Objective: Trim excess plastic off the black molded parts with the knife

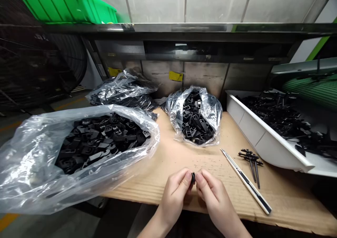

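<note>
Between my fingertips is a small black plastic part point(193, 177), mostly covered by the thumbs. My left hand point(176, 187) pinches it from one side, and my right hand point(210, 188) closes on it from the other. Both are just above the front edge of the cardboard-topped table point(168, 157). To the right of my right hand lies a utility knife point(246, 181), slanting toward the front. Beyond the knife are a few black sprue pieces with long stems point(251, 159).
A large clear bag point(26, 153) of black parts spreads across the left. A smaller open bag point(195, 116) of black clips stands behind my hands, with another bag point(123, 87) at back left. A white tray point(263, 136) holds sprues at right. Overhead runs a metal shelf point(184, 27) with a green basket point(65, 6).
</note>
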### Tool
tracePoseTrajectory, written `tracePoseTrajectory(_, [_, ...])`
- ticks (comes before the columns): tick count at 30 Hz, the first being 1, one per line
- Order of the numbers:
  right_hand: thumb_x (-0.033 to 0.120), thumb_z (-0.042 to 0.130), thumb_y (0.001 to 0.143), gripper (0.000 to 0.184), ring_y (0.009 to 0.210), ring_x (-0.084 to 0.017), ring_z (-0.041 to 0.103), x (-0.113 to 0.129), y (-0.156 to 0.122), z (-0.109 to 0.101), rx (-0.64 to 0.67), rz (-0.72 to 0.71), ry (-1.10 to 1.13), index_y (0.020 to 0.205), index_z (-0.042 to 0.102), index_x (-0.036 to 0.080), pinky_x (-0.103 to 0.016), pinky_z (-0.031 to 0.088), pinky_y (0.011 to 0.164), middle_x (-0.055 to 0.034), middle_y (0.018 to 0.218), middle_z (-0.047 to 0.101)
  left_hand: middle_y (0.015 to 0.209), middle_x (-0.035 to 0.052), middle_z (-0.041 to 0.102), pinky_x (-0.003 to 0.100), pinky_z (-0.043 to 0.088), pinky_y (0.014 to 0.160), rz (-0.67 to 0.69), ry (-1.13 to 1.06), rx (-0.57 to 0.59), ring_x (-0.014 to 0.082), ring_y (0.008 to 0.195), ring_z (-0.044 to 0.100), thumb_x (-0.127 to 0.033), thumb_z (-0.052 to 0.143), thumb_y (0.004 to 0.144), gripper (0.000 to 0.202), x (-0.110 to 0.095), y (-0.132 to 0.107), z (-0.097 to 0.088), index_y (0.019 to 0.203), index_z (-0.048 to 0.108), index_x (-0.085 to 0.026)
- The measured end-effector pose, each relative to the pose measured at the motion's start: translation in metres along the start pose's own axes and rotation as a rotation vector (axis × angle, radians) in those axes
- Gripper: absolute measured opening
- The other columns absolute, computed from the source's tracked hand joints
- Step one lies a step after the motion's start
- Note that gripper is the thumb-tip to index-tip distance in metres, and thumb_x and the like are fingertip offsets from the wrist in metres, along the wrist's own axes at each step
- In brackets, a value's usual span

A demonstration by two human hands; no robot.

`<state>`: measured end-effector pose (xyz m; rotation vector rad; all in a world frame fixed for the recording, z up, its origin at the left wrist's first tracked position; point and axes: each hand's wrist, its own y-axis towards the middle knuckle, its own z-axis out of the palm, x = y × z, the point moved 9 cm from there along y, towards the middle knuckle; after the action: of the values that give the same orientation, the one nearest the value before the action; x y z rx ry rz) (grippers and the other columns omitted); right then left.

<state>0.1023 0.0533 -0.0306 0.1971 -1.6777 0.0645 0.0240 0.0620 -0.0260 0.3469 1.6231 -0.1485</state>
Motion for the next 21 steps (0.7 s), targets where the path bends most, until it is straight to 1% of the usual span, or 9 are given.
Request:
tracePoseTrajectory(3, [0.049,0.031,0.086,0.044,0.049,-0.004,0.026,-0.008,-0.005,0.0,0.005,0.072,0.109,0.064,0.026,0.01,-0.02,0.021,0.046,0.0002,0.054,0.029,0.059,0.0032,0.034,0.019,0.026,0.051,-0.018,-0.004,0.011,0.0045,0.054,0.031,-0.041,0.033,0.088,0.042,0.0,0.0,0.001,0.063,0.034,-0.007])
tracePoseTrajectory(5, [0.053,0.034,0.083,0.045,0.047,-0.003,0.026,-0.014,-0.007,-0.005,-0.022,0.108,0.228,0.069,0.025,0.011,-0.019,0.021,0.046,0.0007,0.056,0.032,0.059,0.003,0.034,0.019,0.023,0.048,-0.035,0.004,0.013,0.0037,0.052,0.029,-0.043,0.032,0.088,0.044,0.001,0.0,0.002,0.064,0.036,-0.006])
tracePoseTrajectory(9, [0.047,0.045,0.08,0.042,0.049,-0.001,0.029,-0.018,-0.01,-0.017,-0.112,0.082,0.383,0.074,0.032,0.008,-0.017,0.023,0.05,-0.0004,0.065,0.04,0.062,0.0041,0.036,0.019,0.024,0.05,-0.032,0.013,0.019,0.0043,0.055,0.031,-0.044,0.031,0.088,0.045,0.0,0.0,0.002,0.066,0.039,-0.006])
tracePoseTrajectory(11, [0.044,0.049,0.079,0.039,0.052,-0.002,0.032,-0.019,-0.012,-0.014,-0.092,0.102,0.38,0.083,0.039,0.007,-0.017,0.025,0.05,-0.0025,0.071,0.044,0.06,0.0037,0.036,0.019,0.025,0.051,-0.026,0.007,0.027,0.0047,0.055,0.032,-0.043,0.032,0.088,0.044,-0.001,0.001,0.002,0.065,0.038,-0.006])
tracePoseTrajectory(13, [0.047,0.05,0.076,0.043,0.053,-0.004,0.036,-0.016,-0.013,-0.012,-0.102,0.096,0.27,0.095,0.044,0.008,-0.018,0.028,0.049,-0.0056,0.078,0.048,0.057,0.003,0.034,0.02,0.024,0.051,-0.029,-0.022,0.048,0.0049,0.054,0.032,-0.043,0.032,0.087,0.044,-0.001,0.002,0.003,0.065,0.038,-0.006])
tracePoseTrajectory(15, [0.04,0.047,0.08,0.03,0.059,-0.005,0.041,0.0,-0.015,-0.02,-0.236,-0.068,0.043,0.094,0.053,0.014,-0.019,0.033,0.057,-0.003,0.079,0.05,0.055,0.0021,0.033,0.02,0.022,0.049,-0.046,-0.078,0.072,0.0047,0.052,0.029,-0.041,0.033,0.088,0.042,0.002,0.002,0.005,0.065,0.038,-0.006])
tracePoseTrajectory(17, [0.025,0.042,0.085,0.013,0.066,-0.005,0.043,0.027,-0.019,-0.02,-0.321,-0.351,-0.23,0.085,0.054,0.02,-0.019,0.031,0.063,0.0017,0.075,0.05,0.054,0.0014,0.03,0.02,0.021,0.047,-0.064,-0.128,0.083,0.0041,0.05,0.027,-0.04,0.034,0.087,0.041,0.007,0.002,0.006,0.064,0.035,-0.007])
tracePoseTrajectory(19, [0.013,0.04,0.084,0.009,0.063,-0.006,0.042,0.048,-0.022,-0.007,-0.285,-0.603,-0.496,0.083,0.047,0.017,-0.019,0.029,0.059,0.0015,0.069,0.047,0.054,0.0013,0.029,0.019,0.021,0.047,-0.077,-0.145,0.07,0.0038,0.05,0.027,-0.04,0.035,0.087,0.041,0.01,0.002,0.006,0.061,0.03,-0.008])
tracePoseTrajectory(21, [0.004,0.04,0.079,0.01,0.057,-0.009,0.038,0.058,-0.023,0.004,-0.27,-0.772,-0.702,0.081,0.043,0.013,-0.02,0.026,0.053,-0.0009,0.064,0.043,0.055,0.0015,0.029,0.019,0.021,0.048,-0.083,-0.138,0.055,0.0039,0.051,0.028,-0.038,0.035,0.086,0.04,0.011,0.003,0.006,0.061,0.028,-0.008])
